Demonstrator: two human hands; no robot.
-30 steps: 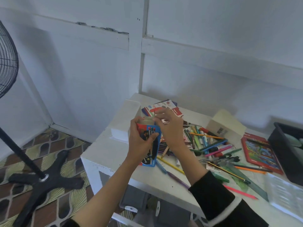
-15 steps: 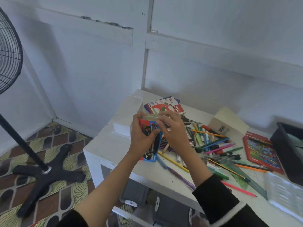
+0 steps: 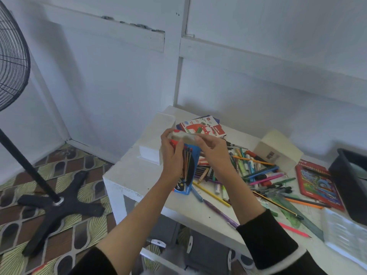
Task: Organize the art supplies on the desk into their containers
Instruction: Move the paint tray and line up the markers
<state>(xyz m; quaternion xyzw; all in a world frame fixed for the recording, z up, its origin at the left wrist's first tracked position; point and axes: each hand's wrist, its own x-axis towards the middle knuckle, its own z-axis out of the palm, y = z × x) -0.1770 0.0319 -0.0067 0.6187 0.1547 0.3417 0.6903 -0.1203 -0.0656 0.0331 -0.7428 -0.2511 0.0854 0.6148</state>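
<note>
Both forearms rise from the lower edge of the view and converge near its centre. Left hand (image 3: 171,157): back toward the camera, fingers and thumb curled round the upper part of a blue cardboard pencil box (image 3: 191,169) held on end. Right hand (image 3: 215,153): palm down, wrist bent, fingertips (image 3: 196,138) pinching the box's pale top flap. Left forearm bare, black sleeve (image 3: 89,261) ending near the elbow; right forearm bare up to a black, white-cuffed sleeve (image 3: 268,237).

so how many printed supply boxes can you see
3: blue cardboard pencil box in the left hand, red-and-white oil pastels box behind it, red flat box at right. Another may hide under the pastels.
</note>
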